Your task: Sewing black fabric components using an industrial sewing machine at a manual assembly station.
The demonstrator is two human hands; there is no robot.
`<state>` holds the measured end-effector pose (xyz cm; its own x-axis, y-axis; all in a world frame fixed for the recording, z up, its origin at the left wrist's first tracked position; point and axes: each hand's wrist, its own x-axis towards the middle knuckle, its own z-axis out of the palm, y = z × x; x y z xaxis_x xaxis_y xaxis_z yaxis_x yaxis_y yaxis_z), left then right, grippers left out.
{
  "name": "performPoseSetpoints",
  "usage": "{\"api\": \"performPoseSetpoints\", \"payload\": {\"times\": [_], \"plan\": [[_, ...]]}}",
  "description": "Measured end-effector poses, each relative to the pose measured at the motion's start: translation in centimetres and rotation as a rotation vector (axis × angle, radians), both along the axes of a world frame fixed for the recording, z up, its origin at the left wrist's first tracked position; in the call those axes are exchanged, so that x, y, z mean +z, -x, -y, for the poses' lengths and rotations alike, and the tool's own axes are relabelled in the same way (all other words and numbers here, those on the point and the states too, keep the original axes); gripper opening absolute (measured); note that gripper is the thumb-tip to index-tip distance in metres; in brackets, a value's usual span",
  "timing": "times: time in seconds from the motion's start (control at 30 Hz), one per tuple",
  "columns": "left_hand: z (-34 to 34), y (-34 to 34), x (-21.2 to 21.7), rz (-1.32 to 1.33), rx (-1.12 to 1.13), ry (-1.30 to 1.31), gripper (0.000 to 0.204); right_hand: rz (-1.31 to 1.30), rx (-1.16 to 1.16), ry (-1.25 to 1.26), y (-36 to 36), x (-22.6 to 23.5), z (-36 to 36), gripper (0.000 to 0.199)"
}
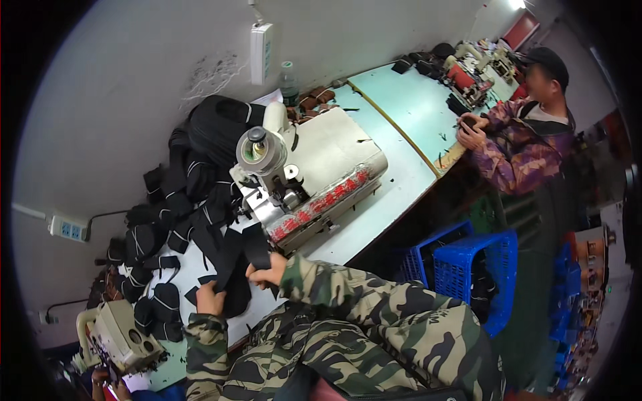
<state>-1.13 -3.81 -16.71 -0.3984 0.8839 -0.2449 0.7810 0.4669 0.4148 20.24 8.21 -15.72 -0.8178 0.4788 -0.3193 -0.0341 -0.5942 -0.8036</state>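
Fabric piece, black, soft, limp (235,267), lies on the pale worktop (401,180) just in front of the cream industrial sewing machine (304,177), one end running up toward the machine's needle area. Left hand (208,297) sits at the near-left edge of the piece, fingers closed down on the cloth. Right hand (267,271) sits at its near-right edge, fingers curled and pinching the cloth. Both sleeves are camouflage print.

Judgement on handling: the piece looks light and floppy with no stiffness, likely to fold or bunch if held at one point only; best taken at two edges, kept flat against the worktop.

Left of the machine, a heap of similar black cut pieces with pale trim (174,200) spreads across the worktop. Further left and nearer, a second cream machine (117,337). Right of the machine and below the worktop edge, blue plastic crates (468,264). Beyond the machine to the right, another person in a patterned jacket (521,147) works at the same worktop.
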Motion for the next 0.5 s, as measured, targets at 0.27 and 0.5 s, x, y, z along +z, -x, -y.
{"api": "performPoseSetpoints", "payload": {"times": [0.27,0.5], "plan": [[0.0,-0.6,8.1,0.272,0.017,-0.196,0.025,0.632,0.364,-0.514,9.1,2.0,2.4,0.055],[0.4,0.4,7.7,0.868,0.146,-0.189,0.024,0.671,0.327,-0.621,10.2,-0.9,1.8,0.080]]}}
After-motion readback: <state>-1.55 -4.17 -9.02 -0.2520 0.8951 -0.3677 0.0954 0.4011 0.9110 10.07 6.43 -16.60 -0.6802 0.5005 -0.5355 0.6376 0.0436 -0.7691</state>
